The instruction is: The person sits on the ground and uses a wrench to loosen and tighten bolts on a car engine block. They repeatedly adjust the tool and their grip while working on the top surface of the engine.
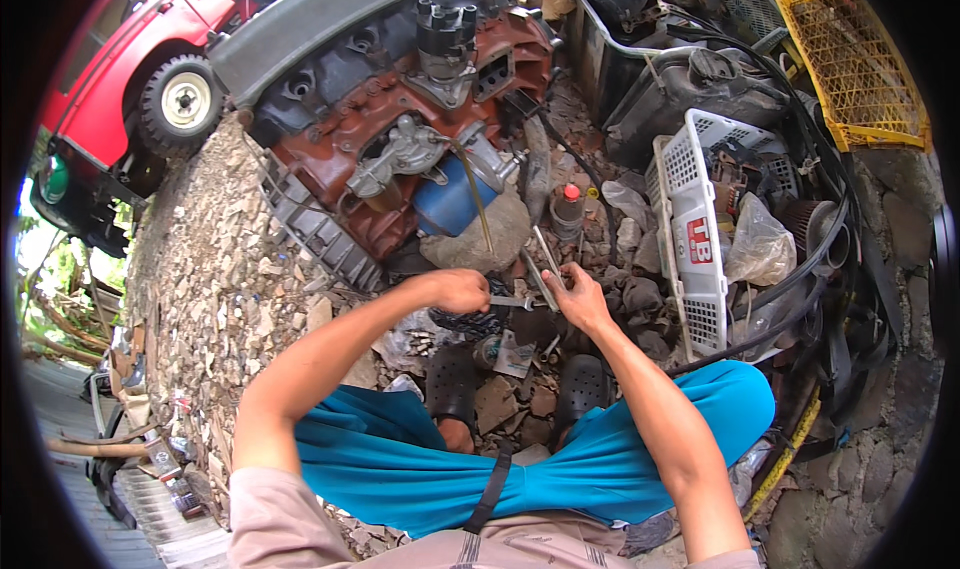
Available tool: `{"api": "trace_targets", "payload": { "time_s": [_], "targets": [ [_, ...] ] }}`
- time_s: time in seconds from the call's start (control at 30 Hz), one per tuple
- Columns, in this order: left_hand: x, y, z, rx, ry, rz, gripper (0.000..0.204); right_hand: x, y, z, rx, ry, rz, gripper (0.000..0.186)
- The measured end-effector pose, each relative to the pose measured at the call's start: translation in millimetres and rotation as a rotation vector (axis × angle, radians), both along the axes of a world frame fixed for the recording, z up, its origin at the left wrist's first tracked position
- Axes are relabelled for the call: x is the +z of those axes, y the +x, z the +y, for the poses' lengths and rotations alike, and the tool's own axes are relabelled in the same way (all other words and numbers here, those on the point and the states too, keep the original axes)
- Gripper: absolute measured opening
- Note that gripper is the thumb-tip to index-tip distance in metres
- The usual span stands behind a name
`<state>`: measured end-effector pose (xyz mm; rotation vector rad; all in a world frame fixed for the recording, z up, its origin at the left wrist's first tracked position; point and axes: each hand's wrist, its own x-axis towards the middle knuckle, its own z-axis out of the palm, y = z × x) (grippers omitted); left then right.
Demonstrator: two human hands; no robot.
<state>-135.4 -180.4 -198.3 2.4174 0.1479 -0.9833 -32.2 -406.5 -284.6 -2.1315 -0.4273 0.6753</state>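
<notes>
My left hand (pixel 462 291) is closed on a small wrench (pixel 512 301), which points right toward my other hand. My right hand (pixel 580 299) pinches a thin metal piece (pixel 546 254) with two slim arms reaching away from me; its exact kind is unclear. The wrench's tip comes close to this piece or touches it. Beyond my hands lies a red-brown engine block (pixel 335 154) with a blue oil filter (pixel 445 207), a grey metal pump (pixel 400 157) and a black distributor cap (pixel 445 39). A thin rod (pixel 478 194) slants down in front of the filter.
A large stone (pixel 490 237) sits by the filter. A bottle with a red cap (pixel 568 217) stands right of it. Farther right are a white crate (pixel 705 299) of parts, black hoses and a yellow crate (pixel 850 64). Rubble (pixel 230 299) covers the ground; a red vehicle (pixel 120 64) stands far left.
</notes>
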Motion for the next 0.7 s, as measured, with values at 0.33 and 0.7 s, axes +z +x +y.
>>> {"api": "trace_targets", "payload": {
  "time_s": [0.33, 0.7],
  "targets": [
    [146, -76, 24, 0.476, -0.210, -0.331, 0.023, -143, -77, 5, -0.094, -0.133, 0.001, 0.043],
    [132, -82, 15, 0.586, -0.358, -0.667, 0.021, -54, -36, 52, -0.162, 0.398, -0.014, 0.036]
  ]
}}
